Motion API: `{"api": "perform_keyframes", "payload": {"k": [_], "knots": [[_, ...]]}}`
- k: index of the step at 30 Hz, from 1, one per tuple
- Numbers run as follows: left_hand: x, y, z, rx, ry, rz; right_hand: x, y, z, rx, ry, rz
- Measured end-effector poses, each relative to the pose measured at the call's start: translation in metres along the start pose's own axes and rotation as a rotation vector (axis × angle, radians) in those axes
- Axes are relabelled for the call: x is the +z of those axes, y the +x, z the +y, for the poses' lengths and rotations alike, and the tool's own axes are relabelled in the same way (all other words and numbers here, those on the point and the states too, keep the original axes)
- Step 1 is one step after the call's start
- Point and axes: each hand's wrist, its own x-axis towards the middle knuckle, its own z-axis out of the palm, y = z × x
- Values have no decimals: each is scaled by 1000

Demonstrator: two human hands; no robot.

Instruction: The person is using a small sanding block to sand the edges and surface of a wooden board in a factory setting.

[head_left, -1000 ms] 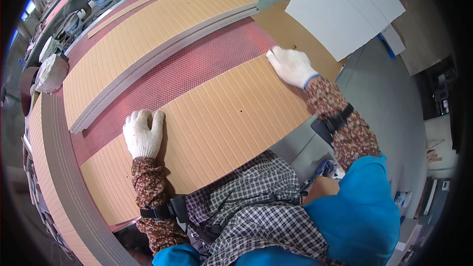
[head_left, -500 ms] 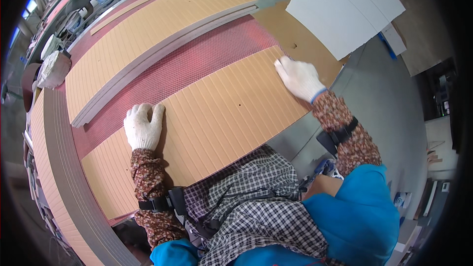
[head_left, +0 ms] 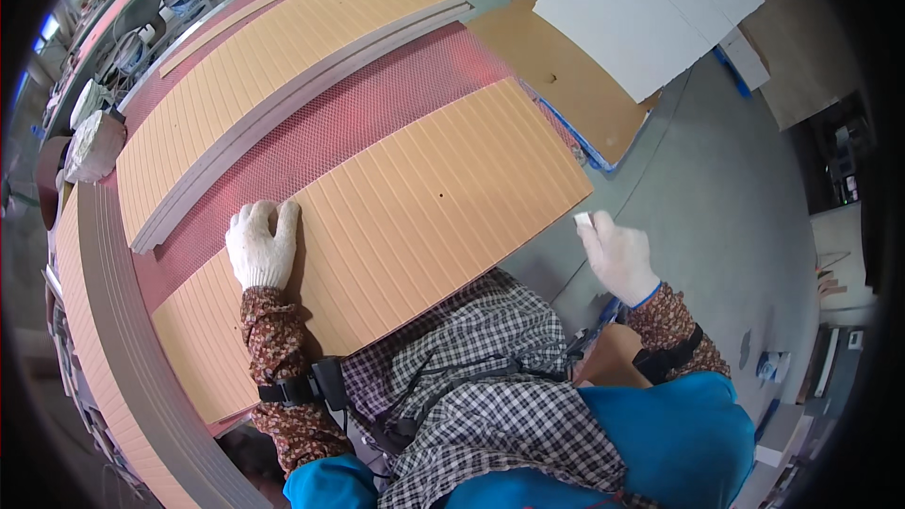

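A grooved tan panel (head_left: pixel 405 226) on a red worktop (head_left: pixel 320 141)

With the panel as dial centre, the left hand (head_left: pixel 264 247) rests palm-down on it at 9 o'clock, fingers slightly parted, palm hidden. At 3 o'clock, off the panel, the right hand (head_left: pixel 617 253) pinches a small white piece (head_left: pixel 583 220), mostly concealed and hard to identify. A panel stack (head_left: pixel 292 66) lies at 11 o'clock; a second stack (head_left: pixel 123 330), at 8, is cut off below.

Flat tan grooved panel (head_left: pixel 424 217), small white piece (head_left: pixel 583 220) nearby
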Motion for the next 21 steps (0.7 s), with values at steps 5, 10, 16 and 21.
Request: {"api": "perform_keyframes", "payload": {"k": [5, 10, 16, 21], "knots": [[8, 3, -4, 13, -51, 37, 0, 11, -15, -36, 52, 46], [7, 3, -5, 21, -36, 40, 0, 13, -14, -29, -13, 20], [3, 4, 2, 7, -16, 23, -11, 65, -27, -99, -52, -17], [4, 1, -2, 14, -13, 40, 4, 167, -40, -122, -11, -86]]}}
